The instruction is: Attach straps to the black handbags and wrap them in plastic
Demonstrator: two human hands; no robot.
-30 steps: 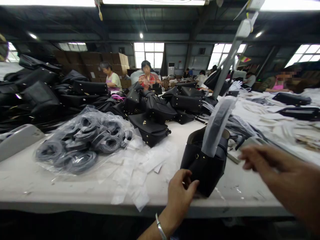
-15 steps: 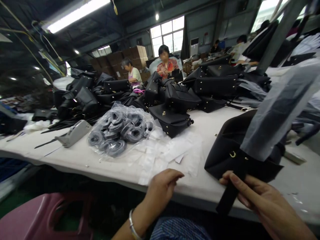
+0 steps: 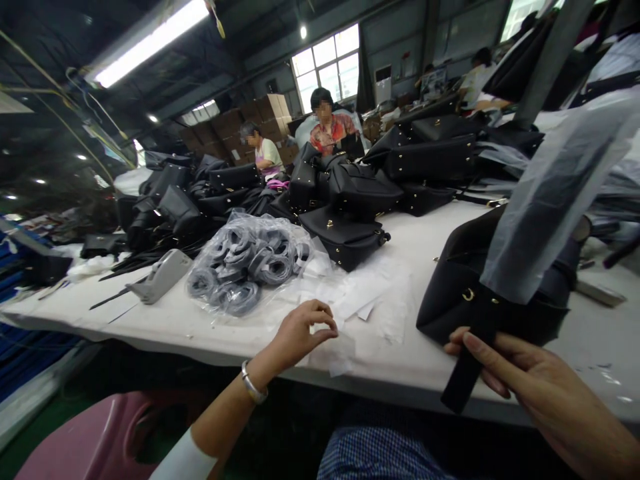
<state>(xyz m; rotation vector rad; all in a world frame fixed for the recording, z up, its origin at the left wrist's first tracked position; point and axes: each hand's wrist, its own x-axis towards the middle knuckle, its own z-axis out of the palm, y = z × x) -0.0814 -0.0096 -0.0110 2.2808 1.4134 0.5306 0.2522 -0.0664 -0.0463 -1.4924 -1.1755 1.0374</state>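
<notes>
My right hand (image 3: 505, 363) grips a black strap (image 3: 463, 383) between thumb and fingers. A long translucent plastic sleeve (image 3: 540, 227) covers the strap's upper part, which slants up to the right. Behind it a black handbag (image 3: 450, 287) with gold-coloured fittings rests on the table, partly hidden. My left hand (image 3: 307, 330), with a silver bangle at the wrist, has thumb and fingertips pinched on a thin clear plastic sleeve (image 3: 340, 357) that hangs over the table's front edge. More flat plastic sleeves (image 3: 373, 293) lie just beyond it.
A clear bag of rolled grey straps (image 3: 245, 263) and a grey tape dispenser (image 3: 163, 277) stand on the white table (image 3: 130, 337). Black handbags (image 3: 360, 187) are heaped at the back. Two people sit beyond them. A pink chair (image 3: 85, 440) is at lower left.
My left hand has moved up and left over the table edge and now pinches a clear sleeve. My right hand keeps its hold on the strap. The view has shifted slightly.
</notes>
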